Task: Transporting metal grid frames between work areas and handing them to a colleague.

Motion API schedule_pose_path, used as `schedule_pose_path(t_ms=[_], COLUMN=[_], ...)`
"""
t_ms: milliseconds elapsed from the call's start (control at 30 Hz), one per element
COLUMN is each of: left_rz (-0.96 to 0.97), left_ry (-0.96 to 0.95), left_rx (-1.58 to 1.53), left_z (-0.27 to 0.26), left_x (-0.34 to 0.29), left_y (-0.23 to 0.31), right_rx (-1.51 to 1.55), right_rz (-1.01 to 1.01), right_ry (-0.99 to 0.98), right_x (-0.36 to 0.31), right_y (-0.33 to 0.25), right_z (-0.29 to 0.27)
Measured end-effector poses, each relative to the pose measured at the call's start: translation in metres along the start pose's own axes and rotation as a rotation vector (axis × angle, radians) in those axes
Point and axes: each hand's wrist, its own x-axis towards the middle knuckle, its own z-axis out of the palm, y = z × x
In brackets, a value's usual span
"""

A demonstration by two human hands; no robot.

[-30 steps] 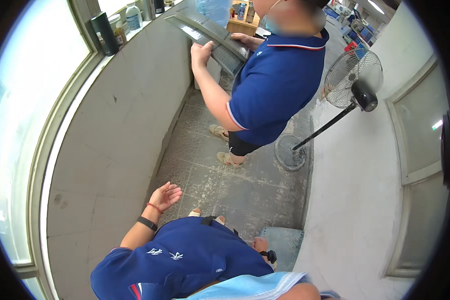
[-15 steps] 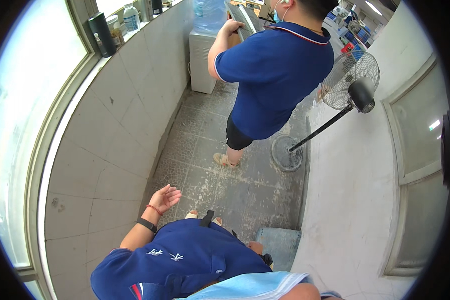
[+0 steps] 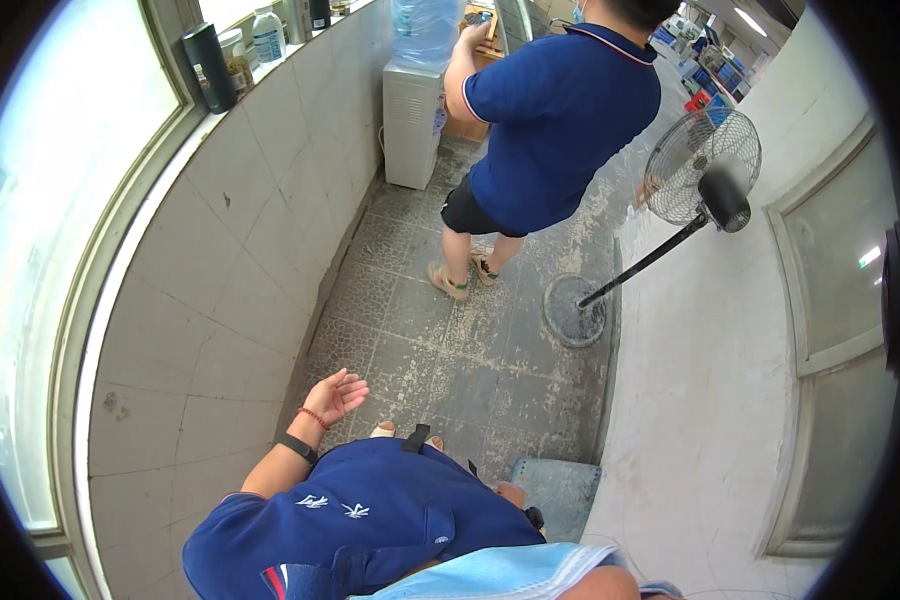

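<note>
My left hand (image 3: 336,397) is held out in the air beside the tiled wall, palm up and fingers stretched. It holds nothing; a red bead bracelet (image 3: 314,418) and a black wristband (image 3: 298,447) circle that wrist. Only a small part of my right hand (image 3: 511,494) shows past my blue shirt (image 3: 370,500), close to a grey-blue board or box (image 3: 560,495) by the right wall. Its fingers are mostly hidden. A light blue face mask (image 3: 510,575) covers the lower edge of the view.
Ahead stands another person (image 3: 565,130) in a blue polo shirt, arm raised. A floor fan (image 3: 705,165) on a round base (image 3: 575,310) is at the right. A water dispenser (image 3: 410,125) stands at the left wall; bottles (image 3: 267,35) and a dark tumbler (image 3: 208,70) line the sill.
The other person has stepped farther away, and the flat panel in their hands has moved mostly out of sight behind them. My hands have hardly moved.
</note>
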Motion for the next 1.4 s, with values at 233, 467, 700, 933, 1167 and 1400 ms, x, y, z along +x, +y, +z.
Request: schedule_pose_path(t_ms=[233,467,700,933,1167,1400], left_rz=[-0.014,-0.026,-0.037,-0.056,-0.056,-0.044], left_ry=[-0.002,0.016,0.01,0.032,0.039,0.061], left_rx=[0.006,0.023,0.044,0.032,0.043,0.037], left_z=[0.006,0.008,0.014,0.026,0.035,0.04], left_x=[0.003,0.006,0.016,0.022,0.025,0.026], left_y=[-0.004,-0.005,-0.005,-0.009,-0.01,-0.014], right_rx=[-0.053,-0.107,0.026,-0.094,-0.202,-0.2], right_rz=[-0.017,0.065,0.053,0.079,-0.006,-0.024], right_ry=[-0.034,-0.075,0.009,-0.038,-0.04,-0.027], right_x=[0.007,0.016,0.016,0.019,0.02,0.024], right_y=[0.006,-0.023,-0.019,-0.021,-0.011,-0.003], right_z=[0.0,-0.011,-0.008,-0.017,-0.025,-0.028])
